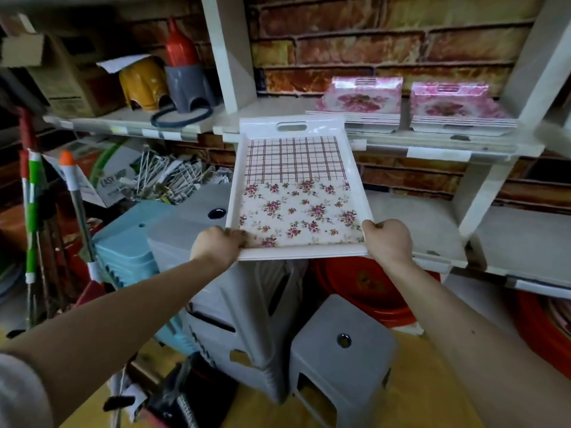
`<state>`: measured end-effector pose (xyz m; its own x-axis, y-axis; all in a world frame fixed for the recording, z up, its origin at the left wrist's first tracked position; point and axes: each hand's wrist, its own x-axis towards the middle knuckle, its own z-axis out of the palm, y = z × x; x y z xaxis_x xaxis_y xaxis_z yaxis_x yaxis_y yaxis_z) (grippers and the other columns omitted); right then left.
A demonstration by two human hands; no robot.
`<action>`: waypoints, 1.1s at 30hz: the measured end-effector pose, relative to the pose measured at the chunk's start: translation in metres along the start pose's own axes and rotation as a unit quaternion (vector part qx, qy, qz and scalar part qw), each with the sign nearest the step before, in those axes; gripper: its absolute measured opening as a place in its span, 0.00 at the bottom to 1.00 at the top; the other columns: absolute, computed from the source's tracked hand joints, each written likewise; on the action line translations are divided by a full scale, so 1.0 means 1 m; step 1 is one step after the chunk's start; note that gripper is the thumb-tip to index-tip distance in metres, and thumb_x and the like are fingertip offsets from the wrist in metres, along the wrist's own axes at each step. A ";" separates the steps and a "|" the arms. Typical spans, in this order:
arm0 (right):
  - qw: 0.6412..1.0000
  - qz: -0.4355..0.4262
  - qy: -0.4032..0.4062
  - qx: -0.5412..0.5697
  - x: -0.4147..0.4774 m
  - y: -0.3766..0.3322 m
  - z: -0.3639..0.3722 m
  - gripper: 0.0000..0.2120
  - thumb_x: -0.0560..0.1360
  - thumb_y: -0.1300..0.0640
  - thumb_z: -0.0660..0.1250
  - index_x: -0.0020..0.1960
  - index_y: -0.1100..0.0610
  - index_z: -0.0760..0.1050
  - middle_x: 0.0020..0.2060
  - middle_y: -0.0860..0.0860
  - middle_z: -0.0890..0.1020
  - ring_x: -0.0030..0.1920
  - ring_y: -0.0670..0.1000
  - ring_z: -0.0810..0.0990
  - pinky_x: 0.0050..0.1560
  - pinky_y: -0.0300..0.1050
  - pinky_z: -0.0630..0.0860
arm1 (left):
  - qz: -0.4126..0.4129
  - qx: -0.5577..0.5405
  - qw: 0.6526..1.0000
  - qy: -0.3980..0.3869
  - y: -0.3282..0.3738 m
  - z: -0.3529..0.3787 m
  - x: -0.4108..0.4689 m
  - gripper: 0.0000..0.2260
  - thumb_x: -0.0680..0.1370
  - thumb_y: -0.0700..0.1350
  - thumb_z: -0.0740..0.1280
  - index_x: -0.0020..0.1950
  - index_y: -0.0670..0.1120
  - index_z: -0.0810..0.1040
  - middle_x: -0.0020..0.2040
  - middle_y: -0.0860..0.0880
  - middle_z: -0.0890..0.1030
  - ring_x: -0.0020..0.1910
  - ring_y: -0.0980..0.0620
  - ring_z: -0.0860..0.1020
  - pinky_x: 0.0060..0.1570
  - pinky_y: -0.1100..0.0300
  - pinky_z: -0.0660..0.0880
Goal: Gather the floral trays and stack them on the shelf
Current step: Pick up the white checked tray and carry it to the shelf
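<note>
A white tray [296, 186] with a plaid upper half and a small-flower lower half is held out in front of me, its far handle end near the white shelf [432, 143]. My left hand [216, 247] grips its near left corner and my right hand [390, 240] grips its near right corner. On the shelf behind lie two stacks of pink floral trays [360, 106] [457, 109], side by side.
Grey plastic stools [343, 347] and a light blue stack [129, 245] stand below the tray. Red basins [367, 285] sit under the lower shelf. Mop handles [32, 193] lean at the left. A red and grey bottle [185, 72] and a box are on the upper left shelf.
</note>
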<state>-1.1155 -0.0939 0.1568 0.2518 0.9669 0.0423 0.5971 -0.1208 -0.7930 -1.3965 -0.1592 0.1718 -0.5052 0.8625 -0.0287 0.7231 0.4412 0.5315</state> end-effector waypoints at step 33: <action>0.995 -0.063 0.068 0.025 0.130 -0.195 0.135 0.21 0.74 0.51 0.63 0.26 0.59 0.65 0.24 0.52 0.70 0.26 0.52 0.68 0.26 0.40 0.59 | 0.054 -0.062 0.992 0.097 -0.013 -0.108 0.251 0.15 0.76 0.49 0.59 0.38 0.39 0.77 0.30 0.45 0.74 0.29 0.47 0.73 0.28 0.60 0.65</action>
<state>-1.3022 0.0861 0.2345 0.2798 0.9338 0.2228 0.5922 0.0148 -0.8056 -1.5838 0.0252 0.2491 -0.5174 0.8341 0.1914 0.7208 0.3042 0.6228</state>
